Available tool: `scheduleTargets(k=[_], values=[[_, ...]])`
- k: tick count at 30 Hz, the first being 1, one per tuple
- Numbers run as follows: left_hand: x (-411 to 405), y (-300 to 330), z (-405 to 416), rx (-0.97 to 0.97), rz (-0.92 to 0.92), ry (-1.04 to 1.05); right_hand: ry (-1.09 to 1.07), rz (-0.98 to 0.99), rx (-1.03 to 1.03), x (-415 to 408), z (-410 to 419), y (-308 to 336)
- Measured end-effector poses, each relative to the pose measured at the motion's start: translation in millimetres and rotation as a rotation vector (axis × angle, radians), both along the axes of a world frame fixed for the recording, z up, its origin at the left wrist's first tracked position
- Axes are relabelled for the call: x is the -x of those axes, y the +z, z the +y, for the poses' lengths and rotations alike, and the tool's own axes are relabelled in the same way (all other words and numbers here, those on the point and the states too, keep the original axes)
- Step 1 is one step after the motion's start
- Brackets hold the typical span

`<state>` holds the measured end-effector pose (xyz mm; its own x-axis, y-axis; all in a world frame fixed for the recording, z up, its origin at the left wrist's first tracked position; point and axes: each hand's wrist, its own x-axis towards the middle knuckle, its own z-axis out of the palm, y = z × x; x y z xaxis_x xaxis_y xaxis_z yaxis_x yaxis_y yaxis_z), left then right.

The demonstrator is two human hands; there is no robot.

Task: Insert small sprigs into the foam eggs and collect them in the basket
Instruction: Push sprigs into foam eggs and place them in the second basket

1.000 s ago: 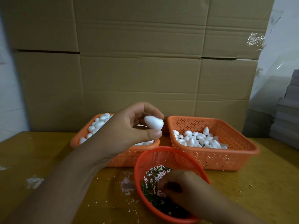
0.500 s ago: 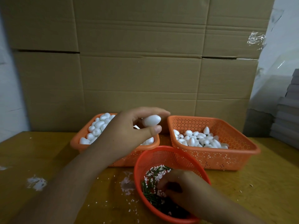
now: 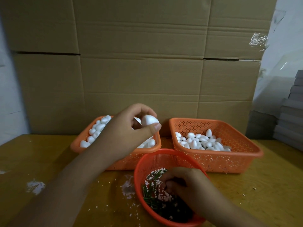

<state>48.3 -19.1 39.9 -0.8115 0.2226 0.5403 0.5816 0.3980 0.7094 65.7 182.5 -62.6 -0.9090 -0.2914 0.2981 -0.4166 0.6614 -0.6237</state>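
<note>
My left hand [image 3: 124,131] pinches a white foam egg [image 3: 149,120] between thumb and fingertips, above the left orange basket [image 3: 114,163], which holds several plain foam eggs. My right hand [image 3: 185,185] reaches down into the round red basket [image 3: 144,163] at the front, fingers curled among the green sprigs [image 3: 152,194] and white foam crumbs; what the fingers hold is hidden. The right orange basket [image 3: 229,159] holds several more eggs, some showing a dark spot.
A wall of cardboard boxes [image 3: 147,71] stands right behind the baskets. Grey stacked sheets [image 3: 290,122] sit at the right edge. Foam crumbs [image 3: 35,186] lie scattered on the yellow wooden table [image 3: 41,161].
My left hand dipped toward the left basket with the egg, then lifted back and turned it slightly. My right hand stayed in the red basket, working among the sprigs.
</note>
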Motion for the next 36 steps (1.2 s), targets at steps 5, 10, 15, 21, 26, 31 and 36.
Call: scheduleTargets(k=[5, 10, 15, 21, 26, 31, 36], values=[[1.2, 1.5, -1.6, -0.059, -0.004, -0.018, -0.055, 0.037, 0.254, -3.9, -0.7, 9.9], [1.5, -1.2, 0.9, -0.076, -0.017, -0.058, -0.07, -0.016, 0.596, -4.7, 1.0, 22.9], [0.9, -0.3, -0.6, 0.04, 0.061, 0.035, -0.098, 0.048, 0.725, -5.7, 3.2, 30.4], [1.8, -5.5, 1.8, 0.165, 0.037, 0.182, -0.108, 0.108, 0.741, -10.5, 2.7, 37.4], [-0.4, -4.4, 3.6, 0.215, 0.008, 0.111, -0.076, 0.085, 0.756, -11.6, -0.4, 39.9], [-2.0, -3.1, 5.6, 0.266, -0.036, 0.024, -0.065, 0.077, 0.784, -14.2, -0.7, 39.2], [-1.5, -6.8, 7.0, 0.4, -0.096, -0.056, -0.051, 0.082, 0.843, -16.0, 0.5, 42.8]])
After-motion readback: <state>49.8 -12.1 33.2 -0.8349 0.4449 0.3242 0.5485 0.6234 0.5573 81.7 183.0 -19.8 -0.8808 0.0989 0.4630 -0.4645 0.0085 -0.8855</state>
